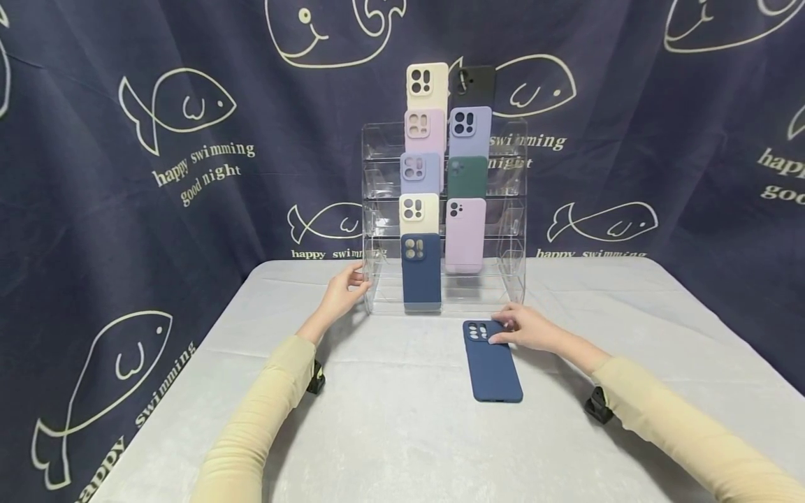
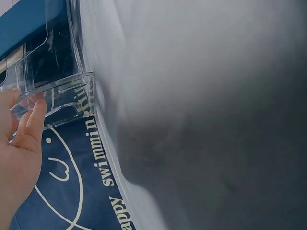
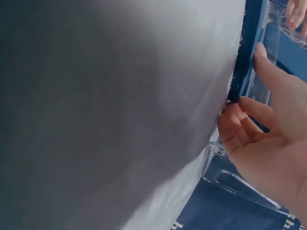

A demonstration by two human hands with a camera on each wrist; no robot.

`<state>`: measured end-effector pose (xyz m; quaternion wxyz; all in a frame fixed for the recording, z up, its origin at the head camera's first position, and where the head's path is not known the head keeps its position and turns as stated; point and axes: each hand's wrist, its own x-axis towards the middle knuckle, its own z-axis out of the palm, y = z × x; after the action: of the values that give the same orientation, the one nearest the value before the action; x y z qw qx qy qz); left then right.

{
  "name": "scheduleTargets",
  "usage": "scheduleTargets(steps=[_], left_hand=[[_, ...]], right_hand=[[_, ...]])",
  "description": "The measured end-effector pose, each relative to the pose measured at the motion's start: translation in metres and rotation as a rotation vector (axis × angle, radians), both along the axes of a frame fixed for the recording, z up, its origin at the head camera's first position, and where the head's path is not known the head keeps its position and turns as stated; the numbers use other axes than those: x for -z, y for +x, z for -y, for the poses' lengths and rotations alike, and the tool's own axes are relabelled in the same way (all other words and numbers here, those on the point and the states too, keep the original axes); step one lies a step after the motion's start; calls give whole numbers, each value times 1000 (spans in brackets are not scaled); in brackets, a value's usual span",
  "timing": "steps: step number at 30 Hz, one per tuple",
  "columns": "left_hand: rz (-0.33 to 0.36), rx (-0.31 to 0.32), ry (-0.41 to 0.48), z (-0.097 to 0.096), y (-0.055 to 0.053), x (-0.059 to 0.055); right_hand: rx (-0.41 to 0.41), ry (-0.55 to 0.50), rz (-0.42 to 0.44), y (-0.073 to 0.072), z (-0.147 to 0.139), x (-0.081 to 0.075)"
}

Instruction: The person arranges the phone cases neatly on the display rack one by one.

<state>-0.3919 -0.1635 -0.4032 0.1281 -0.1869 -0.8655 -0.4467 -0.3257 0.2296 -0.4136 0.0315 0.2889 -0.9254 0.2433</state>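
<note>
A dark blue phone case (image 1: pixel 495 370) lies on the table in front of the clear display rack (image 1: pixel 386 307). My right hand (image 1: pixel 525 327) pinches it at the top right corner, thumb on its upper face; in the right wrist view the case (image 3: pixel 247 52) shows edge-on between thumb and fingers. My left hand (image 1: pixel 342 290) holds the lower left side of the rack; in the left wrist view its fingers (image 2: pixel 34 120) are at the clear side wall. Another dark blue case (image 1: pixel 421 279) stands in the rack's bottom tier, left column.
Cream (image 1: pixel 428 91), pink (image 1: pixel 424 133), lilac (image 1: pixel 420 175) and other cases stand in two columns on the rack. A pink case (image 1: pixel 465 237) is lowest in the right column. A dark curtain with fish drawings (image 1: pixel 189 279) hangs behind the pale-covered table (image 1: pixel 377 433).
</note>
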Motion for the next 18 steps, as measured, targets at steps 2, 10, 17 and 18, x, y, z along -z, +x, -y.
scheduleTargets(steps=[2,10,17,18], left_hand=[[-1,-3,-3,0,0,0],[-2,-6,-5,0,-1,-3],[-14,3,6,0,1,0],[-16,5,6,0,1,1]], right_hand=[[-5,18,-7,1,0,-1],[7,7,26,2,1,-1],[56,-83,191,6,-1,-3],[64,-94,222,6,-1,-3]])
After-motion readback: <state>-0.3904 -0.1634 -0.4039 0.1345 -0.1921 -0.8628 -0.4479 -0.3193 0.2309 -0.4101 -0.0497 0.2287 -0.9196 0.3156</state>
